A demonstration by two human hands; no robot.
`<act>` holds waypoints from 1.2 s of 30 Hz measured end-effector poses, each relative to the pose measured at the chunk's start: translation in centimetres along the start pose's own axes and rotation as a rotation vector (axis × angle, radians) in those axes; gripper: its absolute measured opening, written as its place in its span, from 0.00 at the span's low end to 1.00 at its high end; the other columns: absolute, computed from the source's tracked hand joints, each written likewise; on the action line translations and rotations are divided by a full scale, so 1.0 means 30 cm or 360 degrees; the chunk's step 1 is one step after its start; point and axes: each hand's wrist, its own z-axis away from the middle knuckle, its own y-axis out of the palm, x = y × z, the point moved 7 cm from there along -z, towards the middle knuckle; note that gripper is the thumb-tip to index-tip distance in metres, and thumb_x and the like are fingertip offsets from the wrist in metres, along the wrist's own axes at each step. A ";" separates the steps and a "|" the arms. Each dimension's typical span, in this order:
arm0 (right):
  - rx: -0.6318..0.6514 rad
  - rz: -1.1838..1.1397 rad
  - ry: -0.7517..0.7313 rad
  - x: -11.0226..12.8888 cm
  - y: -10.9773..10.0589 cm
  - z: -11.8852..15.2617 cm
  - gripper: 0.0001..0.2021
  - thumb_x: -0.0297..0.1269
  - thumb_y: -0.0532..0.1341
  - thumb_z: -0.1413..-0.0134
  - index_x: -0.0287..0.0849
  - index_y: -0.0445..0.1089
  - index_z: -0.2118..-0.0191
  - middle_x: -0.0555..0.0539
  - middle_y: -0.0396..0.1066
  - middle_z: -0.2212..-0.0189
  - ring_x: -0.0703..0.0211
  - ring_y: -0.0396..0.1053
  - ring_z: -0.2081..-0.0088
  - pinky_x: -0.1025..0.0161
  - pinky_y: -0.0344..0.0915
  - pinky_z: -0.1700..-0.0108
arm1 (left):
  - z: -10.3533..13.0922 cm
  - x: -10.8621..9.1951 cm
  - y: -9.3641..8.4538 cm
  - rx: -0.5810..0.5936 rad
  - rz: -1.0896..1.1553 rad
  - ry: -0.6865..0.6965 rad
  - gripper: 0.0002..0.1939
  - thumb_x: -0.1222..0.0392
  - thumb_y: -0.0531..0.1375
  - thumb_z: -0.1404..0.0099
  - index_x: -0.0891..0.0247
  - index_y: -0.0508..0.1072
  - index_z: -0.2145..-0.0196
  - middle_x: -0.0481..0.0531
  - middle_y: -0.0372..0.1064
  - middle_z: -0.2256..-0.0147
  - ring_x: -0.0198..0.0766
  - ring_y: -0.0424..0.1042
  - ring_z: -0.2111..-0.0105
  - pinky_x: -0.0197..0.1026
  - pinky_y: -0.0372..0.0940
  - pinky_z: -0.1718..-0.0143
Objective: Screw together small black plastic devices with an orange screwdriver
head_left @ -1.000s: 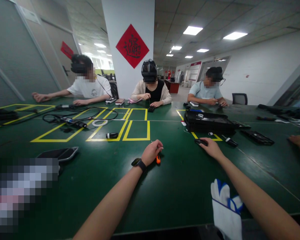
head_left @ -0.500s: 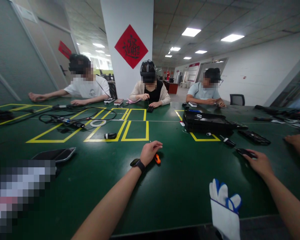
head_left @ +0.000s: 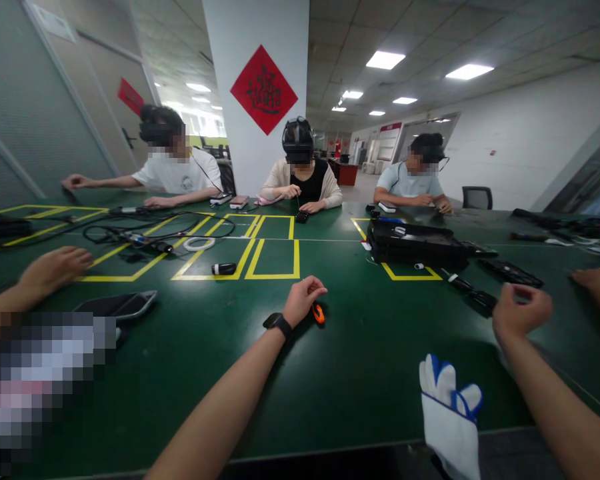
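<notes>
The person is wearing a black wristwatch (head_left: 279,325) on the left wrist, its dark face (head_left: 273,321) forming a squarish outline with rounded corners, its smooth, plain black strap (head_left: 284,327) circling close to the arm as a fairly broad band. Any markings on the face are staying too small to read. The left hand (head_left: 303,299) and the right hand (head_left: 523,310) are both showing bare, down to the fingers. The left forearm (head_left: 230,393) and the right forearm (head_left: 555,400) are likewise showing bare, each broadening smoothly from a slim wrist.
</notes>
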 end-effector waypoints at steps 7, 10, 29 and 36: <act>0.1436 -0.0946 -0.0888 0.822 0.178 0.396 0.11 0.43 0.58 0.51 0.43 0.69 0.63 0.47 0.69 0.68 0.58 0.66 0.67 0.60 0.64 0.65 | -0.009 0.049 0.001 0.0098 0.0562 -0.0232 0.14 0.52 0.61 0.49 0.67 0.70 0.72 0.49 0.69 0.75 0.31 0.68 0.74 0.35 0.63 0.69; 0.1674 -0.1217 -0.1060 1.020 0.194 0.566 0.11 0.39 0.59 0.51 0.42 0.68 0.61 0.48 0.69 0.66 0.60 0.66 0.66 0.63 0.64 0.64 | -0.004 0.046 -0.012 0.0068 0.0691 -0.0261 0.14 0.53 0.63 0.51 0.68 0.69 0.71 0.50 0.71 0.73 0.32 0.70 0.72 0.37 0.64 0.66; 0.1131 -0.1050 -0.1198 1.104 0.210 0.599 0.07 0.35 0.54 0.44 0.44 0.69 0.65 0.47 0.69 0.67 0.58 0.64 0.62 0.61 0.61 0.58 | -0.013 0.065 -0.025 -0.0102 0.0995 -0.0221 0.14 0.57 0.63 0.49 0.66 0.67 0.66 0.50 0.70 0.71 0.32 0.70 0.70 0.37 0.63 0.63; 0.1200 -0.0648 -0.1033 0.842 0.250 0.449 0.08 0.38 0.54 0.45 0.43 0.69 0.65 0.47 0.68 0.66 0.57 0.65 0.64 0.61 0.61 0.64 | 0.018 -0.066 0.052 0.0161 0.0083 0.0113 0.18 0.50 0.56 0.43 0.62 0.65 0.58 0.54 0.66 0.57 0.39 0.64 0.56 0.44 0.58 0.53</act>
